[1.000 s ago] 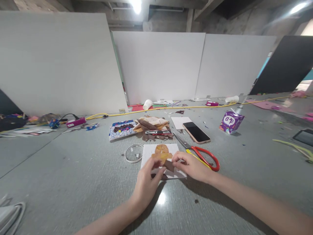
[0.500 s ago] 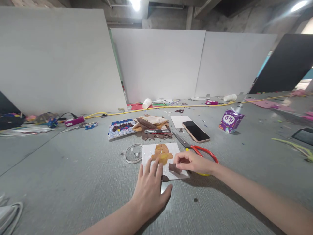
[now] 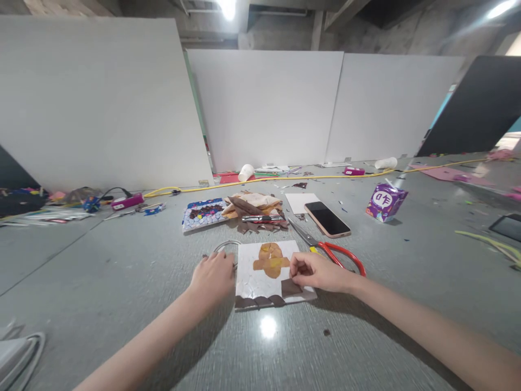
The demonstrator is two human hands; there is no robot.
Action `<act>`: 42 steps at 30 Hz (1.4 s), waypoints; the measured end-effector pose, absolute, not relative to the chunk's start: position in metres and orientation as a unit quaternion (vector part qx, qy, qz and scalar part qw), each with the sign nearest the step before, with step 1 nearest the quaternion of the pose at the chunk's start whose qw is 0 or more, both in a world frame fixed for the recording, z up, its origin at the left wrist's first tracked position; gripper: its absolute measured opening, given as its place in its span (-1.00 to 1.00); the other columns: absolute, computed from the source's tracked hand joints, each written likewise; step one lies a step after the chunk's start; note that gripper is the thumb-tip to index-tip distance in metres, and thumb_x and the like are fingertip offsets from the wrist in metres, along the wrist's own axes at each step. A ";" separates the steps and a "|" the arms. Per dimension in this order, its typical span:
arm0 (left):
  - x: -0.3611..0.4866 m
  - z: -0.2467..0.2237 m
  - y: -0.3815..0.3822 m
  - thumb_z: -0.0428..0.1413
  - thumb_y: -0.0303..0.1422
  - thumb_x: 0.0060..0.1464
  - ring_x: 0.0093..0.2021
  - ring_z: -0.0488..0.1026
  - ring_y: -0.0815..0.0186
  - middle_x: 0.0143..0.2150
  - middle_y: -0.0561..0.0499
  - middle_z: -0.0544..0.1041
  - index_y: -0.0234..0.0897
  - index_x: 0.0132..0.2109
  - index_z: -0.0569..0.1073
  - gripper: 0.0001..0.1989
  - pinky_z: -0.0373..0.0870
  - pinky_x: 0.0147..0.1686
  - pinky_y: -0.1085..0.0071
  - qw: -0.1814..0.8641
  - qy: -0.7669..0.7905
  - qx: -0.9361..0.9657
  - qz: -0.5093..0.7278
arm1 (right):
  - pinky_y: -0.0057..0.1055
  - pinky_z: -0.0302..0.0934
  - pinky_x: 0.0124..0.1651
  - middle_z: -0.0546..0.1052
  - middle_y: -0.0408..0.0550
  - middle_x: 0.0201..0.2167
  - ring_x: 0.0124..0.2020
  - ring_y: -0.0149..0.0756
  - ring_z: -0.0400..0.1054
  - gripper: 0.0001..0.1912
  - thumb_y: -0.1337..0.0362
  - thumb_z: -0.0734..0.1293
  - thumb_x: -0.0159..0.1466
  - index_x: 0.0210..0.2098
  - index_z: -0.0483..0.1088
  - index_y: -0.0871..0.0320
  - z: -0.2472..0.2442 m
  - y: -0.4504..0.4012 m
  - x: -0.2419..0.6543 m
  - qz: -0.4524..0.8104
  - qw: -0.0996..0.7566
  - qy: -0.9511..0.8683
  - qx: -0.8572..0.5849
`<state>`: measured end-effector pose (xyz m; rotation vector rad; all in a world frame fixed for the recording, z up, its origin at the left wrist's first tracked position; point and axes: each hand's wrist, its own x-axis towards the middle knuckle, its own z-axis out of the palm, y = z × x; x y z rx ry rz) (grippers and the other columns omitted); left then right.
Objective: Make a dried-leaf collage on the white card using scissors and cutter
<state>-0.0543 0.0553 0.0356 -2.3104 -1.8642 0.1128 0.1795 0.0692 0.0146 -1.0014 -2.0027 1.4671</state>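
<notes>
A white square board (image 3: 254, 279) lies in front of me with a yellow-brown shape (image 3: 272, 263) stuck on it. Dark brown pieces (image 3: 258, 301) run along its near edge. On the board's right side, my right hand (image 3: 315, 271) pinches the corner of a brown paper-like piece (image 3: 290, 288). To the left of the board, my left hand (image 3: 215, 277) is closed and reaches down over a thin ring (image 3: 230, 243), hiding most of it. Whatever its fingertips hold is hidden. Red-handled scissors (image 3: 344, 255) lie just beyond my right hand.
A pile of brown and tan scraps (image 3: 254, 203) with a pen-like item (image 3: 262, 219) on it lies behind the board. Nearby are a blue-and-white mosaic panel (image 3: 203, 217), a phone (image 3: 328, 219) and a purple carton (image 3: 386, 203). A yellow cable (image 3: 285, 177) crosses the back.
My left hand has lifted off the board and moved left to the ring, its fingers now curled, uncovering the near edge's brown pieces. My right hand stays almost in place with its brown piece.
</notes>
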 end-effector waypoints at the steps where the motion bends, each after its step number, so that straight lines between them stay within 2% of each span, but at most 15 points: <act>1: -0.060 0.034 0.059 -0.10 -0.48 -0.02 -0.24 0.42 0.13 -0.31 -0.12 0.47 -0.33 -0.29 0.42 -0.79 0.29 -0.29 0.26 0.084 -0.620 -0.778 0.055 | -0.52 0.11 -0.43 0.34 -0.20 -0.51 -0.50 -0.49 0.23 -0.88 0.47 0.24 0.02 -0.49 0.20 0.16 0.014 0.069 0.180 0.533 0.229 -0.729 -0.363; 6: -0.074 0.030 0.072 -0.17 -0.54 0.04 -0.26 0.42 0.09 -0.30 -0.22 0.46 -0.40 -0.29 0.42 -0.74 0.27 -0.27 0.21 0.121 -0.644 -0.754 0.045 | -0.51 0.12 -0.40 0.33 -0.21 -0.53 -0.48 -0.49 0.23 -0.90 0.47 0.23 0.04 -0.47 0.23 0.16 0.015 0.068 0.180 0.523 0.222 -0.739 -0.361; 9: -0.068 0.032 0.069 -0.18 -0.51 0.08 -0.22 0.39 0.08 -0.22 -0.24 0.41 -0.43 -0.24 0.39 -0.74 0.27 -0.24 0.19 0.147 -0.648 -0.747 0.016 | -0.51 0.13 -0.37 0.34 -0.21 -0.52 -0.47 -0.48 0.24 -0.90 0.47 0.23 0.05 -0.47 0.25 0.17 0.014 0.068 0.179 0.517 0.222 -0.748 -0.353; 11: -0.057 0.033 0.060 -0.18 -0.46 0.11 -0.17 0.36 0.12 -0.13 -0.21 0.37 -0.39 -0.20 0.36 -0.76 0.25 -0.18 0.20 0.147 -0.618 -0.771 -0.045 | -0.50 0.14 -0.35 0.36 -0.20 -0.51 -0.45 -0.47 0.25 -0.90 0.47 0.25 0.04 -0.48 0.26 0.17 0.014 0.068 0.179 0.514 0.225 -0.749 -0.353; 14: -0.037 0.029 0.042 -0.08 -0.35 0.07 -0.09 0.31 0.18 -0.04 -0.17 0.31 -0.35 -0.08 0.28 -0.74 0.26 -0.10 0.24 0.038 -0.485 -0.859 -0.158 | -0.49 0.15 -0.34 0.37 -0.20 -0.51 -0.45 -0.46 0.27 -0.91 0.46 0.26 0.03 -0.49 0.26 0.17 0.014 0.067 0.177 0.510 0.234 -0.745 -0.361; 16: -0.027 0.024 0.032 0.05 -0.26 -0.04 0.02 0.22 0.14 0.04 -0.16 0.25 -0.32 0.01 0.20 -0.54 0.21 -0.02 0.20 -0.034 -0.394 -0.904 -0.164 | -0.49 0.15 -0.35 0.37 -0.20 -0.52 -0.45 -0.45 0.27 -0.92 0.44 0.26 0.04 -0.49 0.26 0.17 0.014 0.066 0.177 0.502 0.243 -0.743 -0.370; 18: -0.023 0.019 0.027 0.09 -0.27 -0.09 0.07 0.18 0.12 0.07 -0.16 0.24 -0.31 0.05 0.14 -0.46 0.17 0.03 0.16 -0.068 -0.357 -0.918 -0.161 | -0.49 0.15 -0.35 0.36 -0.21 -0.53 -0.45 -0.45 0.27 -0.93 0.42 0.26 0.05 -0.49 0.26 0.17 0.014 0.066 0.177 0.491 0.258 -0.739 -0.383; 23: -0.024 0.010 0.035 0.00 -0.33 0.04 0.08 0.18 0.14 0.05 -0.17 0.27 -0.33 0.02 0.16 -0.61 0.17 0.05 0.15 -0.079 -0.383 -0.906 -0.164 | -0.47 0.17 -0.33 0.38 -0.18 -0.49 -0.41 -0.43 0.31 -0.94 0.41 0.26 0.06 -0.47 0.26 0.17 0.018 0.070 0.177 0.487 0.289 -0.716 -0.408; 27: -0.027 0.006 0.041 -0.02 -0.32 0.06 0.09 0.17 0.13 0.07 -0.18 0.26 -0.32 0.03 0.17 -0.62 0.16 0.06 0.14 -0.063 -0.387 -0.904 -0.168 | -0.48 0.16 -0.31 0.40 -0.16 -0.46 -0.38 -0.42 0.31 -0.95 0.39 0.26 0.08 -0.44 0.26 0.17 0.022 0.075 0.172 0.485 0.287 -0.724 -0.397; 32: -0.027 0.004 0.041 0.00 -0.33 0.04 0.10 0.17 0.14 0.06 -0.17 0.27 -0.29 0.03 0.14 -0.60 0.13 0.07 0.11 -0.057 -0.373 -0.903 -0.204 | -0.53 0.12 -0.40 0.36 -0.20 -0.52 -0.47 -0.48 0.25 -0.92 0.43 0.27 0.05 -0.45 0.26 0.18 0.019 0.075 0.168 0.470 0.258 -0.742 -0.403; 42: -0.026 0.004 0.037 0.01 -0.40 0.02 -0.03 0.29 0.18 -0.03 -0.14 0.31 -0.29 -0.02 0.19 -0.66 0.31 -0.06 0.20 -0.075 -0.376 -0.896 -0.223 | -0.53 0.10 -0.46 0.33 -0.23 -0.58 -0.53 -0.48 0.22 -0.94 0.41 0.26 0.06 -0.47 0.25 0.17 0.010 0.071 0.170 0.438 0.258 -0.768 -0.390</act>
